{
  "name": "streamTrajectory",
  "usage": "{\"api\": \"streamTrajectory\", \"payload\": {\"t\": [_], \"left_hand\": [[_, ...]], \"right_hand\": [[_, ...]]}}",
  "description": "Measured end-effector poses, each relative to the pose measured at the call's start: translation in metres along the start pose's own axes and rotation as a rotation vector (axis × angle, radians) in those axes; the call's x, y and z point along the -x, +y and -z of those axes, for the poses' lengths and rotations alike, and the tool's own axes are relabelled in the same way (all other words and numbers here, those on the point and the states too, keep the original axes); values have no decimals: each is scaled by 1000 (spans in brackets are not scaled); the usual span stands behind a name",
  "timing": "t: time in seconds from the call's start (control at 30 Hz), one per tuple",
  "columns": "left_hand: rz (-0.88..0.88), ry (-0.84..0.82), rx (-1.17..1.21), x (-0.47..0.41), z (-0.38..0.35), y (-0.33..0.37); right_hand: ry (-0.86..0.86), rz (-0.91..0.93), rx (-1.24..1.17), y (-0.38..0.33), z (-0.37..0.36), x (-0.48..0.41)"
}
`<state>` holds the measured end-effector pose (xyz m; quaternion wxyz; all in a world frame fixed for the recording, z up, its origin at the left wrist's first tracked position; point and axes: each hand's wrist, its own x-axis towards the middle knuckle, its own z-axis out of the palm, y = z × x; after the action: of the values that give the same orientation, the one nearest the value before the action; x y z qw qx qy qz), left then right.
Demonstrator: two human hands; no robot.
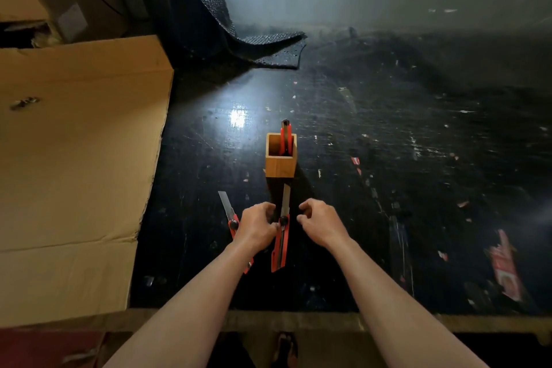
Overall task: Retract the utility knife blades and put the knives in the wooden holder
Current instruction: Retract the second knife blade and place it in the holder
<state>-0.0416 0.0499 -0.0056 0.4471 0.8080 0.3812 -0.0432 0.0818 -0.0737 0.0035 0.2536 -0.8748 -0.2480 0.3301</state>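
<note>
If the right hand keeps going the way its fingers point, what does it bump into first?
The right hand has curled fingers aimed left, toward the middle knife lying on the table. It would probably meet that knife's black knob first, with the left hand just beyond. Depth is hard to judge.

i can read no text, number or brand anywhere here. the red and white printed paper (504, 269) lying on the black table (388, 158) at my right carries markings, but they are too blurred to make out. the red knife handles show no lettering i can tell, and the cardboard (74, 143) at my left is blank.
</note>
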Motion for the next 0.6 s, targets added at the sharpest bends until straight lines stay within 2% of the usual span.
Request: {"api": "streamTrajectory", "payload": {"t": [0.13,0.3,0.43,0.6], "left_hand": [[61,-85,0,6,-11,-11],[107,-90,68,11,-22,-12],[170,-78,251,16,-27,-17],[141,-55,484,24,-20,-15]], "right_hand": [[-76,-36,7,14,-26,15],[-66,-27,-66,17,-47,30],[-25,-55,-210,16,-51,36],[-24,-25,-384,15,-39,40]]}}
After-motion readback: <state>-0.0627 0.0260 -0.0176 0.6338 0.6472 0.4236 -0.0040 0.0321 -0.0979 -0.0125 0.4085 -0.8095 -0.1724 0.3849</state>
